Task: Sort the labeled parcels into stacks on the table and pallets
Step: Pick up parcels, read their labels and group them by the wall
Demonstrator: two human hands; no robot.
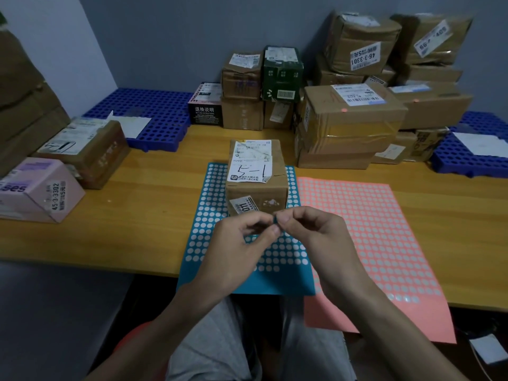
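Two hands are working in the head view. The left hand (242,243) and the right hand (310,232) are both curling, their fingertips pinching one small dark piece (275,221) between them. It is too tiny to identify, though it is probably a dot off the blue sticker sheet (204,229).

With two pinches sharing so little material, the piece is likely risking folding onto itself, clinging to the wrong finger, or dropping toward the lap below the counter (137,215) edge. A tug from either side would cause it.

Just beyond the fingertips, the parcel (257,174) marked "5-1" is sitting upright on the far part of the blue sheet, mid-counter. Neither hand is holding it, and whether the fingertips are brushing its near face cannot be told.
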